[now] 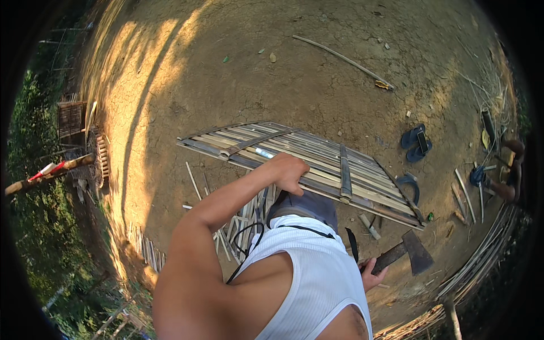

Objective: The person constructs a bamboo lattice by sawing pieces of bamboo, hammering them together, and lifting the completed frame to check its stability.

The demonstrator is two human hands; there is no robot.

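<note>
A slatted bamboo panel [266,136] with two split-bamboo crosspieces stands in front of me. My left hand [290,171] is closed over its near top edge, with the thumb on my side. A small pale blue-and-white object [264,153], too small to identify, shows on the slats just beyond that hand. Low at my right side, my right hand [374,275] grips a hatchet [418,253] by its dark handle. The blade is turned outward to the right, apart from the panel. My body hides part of the panel's lower side.
Dark sandals [416,143] lie right of the panel. A long stick [340,56] lies on the dirt ahead. Cut bamboo strips [229,232] are scattered at my left, and a short bamboo piece [369,226] near the hatchet. Another person's leg [504,190] shows at far right.
</note>
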